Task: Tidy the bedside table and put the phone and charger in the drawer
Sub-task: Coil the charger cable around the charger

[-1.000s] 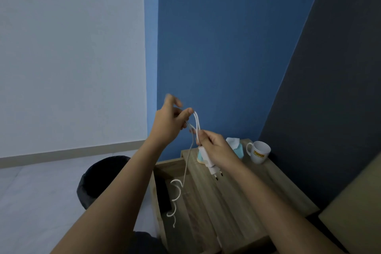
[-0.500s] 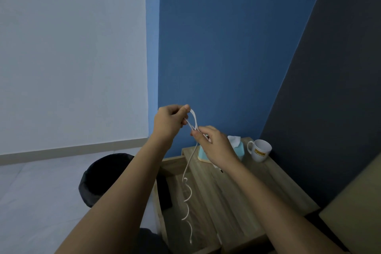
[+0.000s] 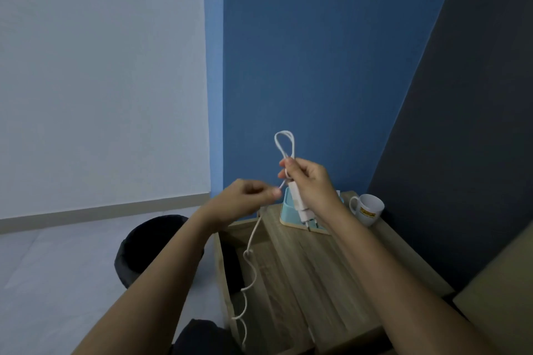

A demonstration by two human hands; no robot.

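Note:
My right hand (image 3: 310,181) grips a white charger plug (image 3: 300,204) and a loop of its white cable (image 3: 284,143), which sticks up above my fingers. My left hand (image 3: 242,202) pinches the same cable lower down, just left of the right hand. The free end of the cable hangs in curls over the open drawer (image 3: 227,291) of the wooden bedside table (image 3: 340,274). A dark flat object, possibly the phone (image 3: 233,265), lies in the drawer's left part, partly hidden by my left arm.
A light blue tissue box (image 3: 288,210) and a white mug (image 3: 369,209) stand at the back of the table top. A black bin (image 3: 144,248) sits on the floor left of the table. A beige bed edge (image 3: 501,297) is at the lower right.
My left hand has dropped from beside the loop's top and slid down the cable. The right hand rose slightly, and a cable loop now stands above it.

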